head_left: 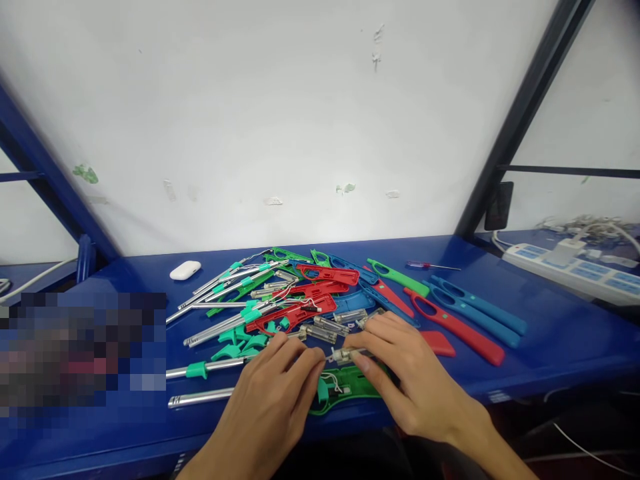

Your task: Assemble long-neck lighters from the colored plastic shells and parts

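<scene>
Right hand (413, 383) pinching tank (343, 356) over green shell (358, 383), likely keeping tip exposed; left hand (273, 393) bending beside shell, grip unclear.

Bright metal tubes (200, 399), smooth and glossy, lie at left on a blue table (560, 347) whose slick surface throws back soft light. Teal plastic clips (197, 371) grip some of them. At center, see-through plastic tanks (320, 333) glint beside red plastic shells (300, 312) with ribbed, molded insides; at right, smooth red and blue plastic casings (470, 335) show a soft sheen. A glossy white plastic case (185, 270) sits far left, a screwdriver (425, 265) with translucent plastic handle and metal shaft far right, before a matt white wall (250, 120) with rough, peeling patches.
</scene>
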Tool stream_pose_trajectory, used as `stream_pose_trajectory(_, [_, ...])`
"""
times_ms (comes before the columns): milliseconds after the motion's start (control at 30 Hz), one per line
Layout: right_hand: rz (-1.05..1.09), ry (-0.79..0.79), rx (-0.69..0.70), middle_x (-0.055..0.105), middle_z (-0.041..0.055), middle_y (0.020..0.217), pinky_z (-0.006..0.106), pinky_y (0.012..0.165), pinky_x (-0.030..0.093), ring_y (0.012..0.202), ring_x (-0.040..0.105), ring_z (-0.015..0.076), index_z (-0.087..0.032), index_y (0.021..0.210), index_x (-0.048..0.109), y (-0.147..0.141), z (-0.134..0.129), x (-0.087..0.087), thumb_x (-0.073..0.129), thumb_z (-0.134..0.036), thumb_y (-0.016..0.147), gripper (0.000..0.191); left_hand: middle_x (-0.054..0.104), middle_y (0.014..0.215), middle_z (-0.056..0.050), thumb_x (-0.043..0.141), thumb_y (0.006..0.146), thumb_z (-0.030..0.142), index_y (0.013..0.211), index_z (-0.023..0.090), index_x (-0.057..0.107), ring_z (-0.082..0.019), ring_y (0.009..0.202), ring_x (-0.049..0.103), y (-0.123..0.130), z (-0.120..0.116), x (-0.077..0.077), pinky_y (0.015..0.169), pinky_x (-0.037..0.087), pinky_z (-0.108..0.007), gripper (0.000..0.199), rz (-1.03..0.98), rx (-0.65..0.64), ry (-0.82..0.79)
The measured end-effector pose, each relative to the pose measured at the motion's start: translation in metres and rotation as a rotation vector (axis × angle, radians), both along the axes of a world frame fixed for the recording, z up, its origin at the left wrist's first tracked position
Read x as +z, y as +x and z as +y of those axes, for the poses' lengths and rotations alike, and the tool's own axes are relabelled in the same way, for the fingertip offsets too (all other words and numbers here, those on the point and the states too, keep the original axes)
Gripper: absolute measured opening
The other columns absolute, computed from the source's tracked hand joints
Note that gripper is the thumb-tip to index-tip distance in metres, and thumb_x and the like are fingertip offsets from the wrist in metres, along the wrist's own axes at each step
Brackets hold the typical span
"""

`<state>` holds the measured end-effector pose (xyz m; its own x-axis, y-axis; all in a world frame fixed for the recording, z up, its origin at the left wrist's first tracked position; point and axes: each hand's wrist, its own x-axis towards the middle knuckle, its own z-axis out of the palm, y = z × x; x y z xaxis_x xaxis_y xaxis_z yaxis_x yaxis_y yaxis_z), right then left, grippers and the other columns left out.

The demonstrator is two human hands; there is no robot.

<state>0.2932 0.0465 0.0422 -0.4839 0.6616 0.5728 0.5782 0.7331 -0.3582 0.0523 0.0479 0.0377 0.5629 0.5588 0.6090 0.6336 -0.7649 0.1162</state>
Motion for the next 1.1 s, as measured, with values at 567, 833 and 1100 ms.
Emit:
stream_pose_trajectory(567, [-0.039, 0.035, 0.012, 0.073, 0.0062, 0.099, 0.043, 0.091, 0.05, 0.092, 0.068, 0.0241, -0.021, 0.116, 0.068, 0.0, -0.001, 0.001, 0.05, -0.021, 0.108, 0.02, 0.069, 0.09, -0.001, 0.038, 0.111, 0.013, 0.107, 0.021, 0.06, -0.021, 0.079, 0.068, -0.002, 0.002, -0.002, 0.083, 0.059, -0.04, 0.024, 0.025, -0.023, 0.062])
stream_pose_trajectory(833, [-0.065, 0.065, 0.032, 0.073, 0.007, 0.1, 0.043, 0.091, 0.05, 0.093, 0.068, 0.0246, -0.021, 0.118, 0.068, -0.001, 0.0, 0.001, 0.05, -0.021, 0.109, 0.021, 0.068, 0.088, -0.002, 0.041, 0.109, 0.009, 0.107, 0.02, 0.065, -0.021, 0.078, 0.063, -0.003, 0.001, -0.002, 0.076, 0.058, -0.037, 0.026, 0.025, -0.031, 0.046])
stream_pose_trajectory(1100, [-0.027, -0.008, -0.03, 0.07, 0.0049, 0.093, 0.042, 0.084, 0.045, 0.085, 0.063, 0.0236, -0.021, 0.111, 0.07, -0.001, -0.001, 0.002, 0.052, -0.023, 0.107, 0.019, 0.068, 0.114, -0.008, 0.048, 0.102, 0.006, 0.129, 0.02, 0.062, -0.024, 0.104, 0.064, -0.008, -0.009, 0.003, 0.09, 0.059, -0.04, 0.034, -0.067, 0.032, 0.015])
